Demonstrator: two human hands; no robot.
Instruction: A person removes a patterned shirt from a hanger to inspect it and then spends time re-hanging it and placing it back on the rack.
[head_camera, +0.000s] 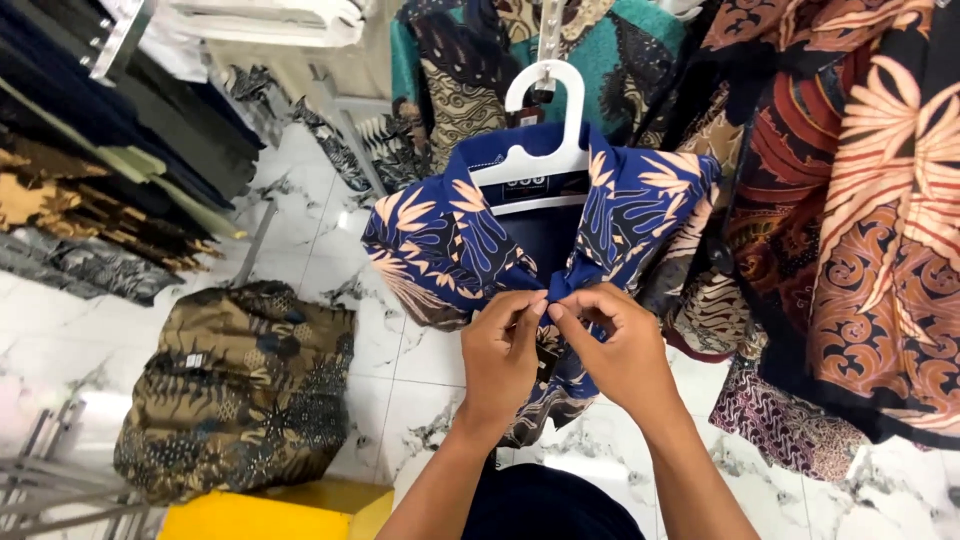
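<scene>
Shirt: your blue leaf-print shirt (450, 235) hangs on a white hanger (545, 120).
Left hand (500, 355): just below the hanger, your fingers pinch the shirt's placket under the collar.
Right hand (615, 345): touching the left, fingers pinching the same placket.
Pile: brown patterned folded shirts (240, 385), lower left of the hanger, on a yellow box (270, 515).

blue leaf-print shirt (450, 235): front closure hidden behind left hand (503, 352) and right hand (615, 345) | white hanger (545, 120): hook top lost against the rack | brown patterned shirt pile (240, 385): label too small to tell | yellow surface (270, 515): cut by bottom edge
</scene>
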